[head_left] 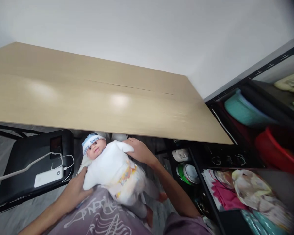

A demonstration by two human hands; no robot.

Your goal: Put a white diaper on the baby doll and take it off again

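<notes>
A baby doll (pixel 110 163) lies tilted against my lap, its head toward the table. It has a blue and white cap (pixel 91 142) lettered "Baby", a white long-sleeved top and a printed diaper (pixel 127 179). My left hand (pixel 79 186) is closed round the doll's side, by its lower arm. On the far side, my right hand (pixel 138 150) grips the doll near its other sleeve; some of the fingers are hidden behind it. Grey legs and brown feet of the doll hang at the lower right, blurred.
A wooden table (pixel 112 111) spans the front. Left, a black stool (pixel 17 169) bears a white power bank (pixel 49 177) with a cable. On the right-hand shelves are a teal basin (pixel 245 109), a red basin (pixel 276 147) and folded cloths (pixel 254 189).
</notes>
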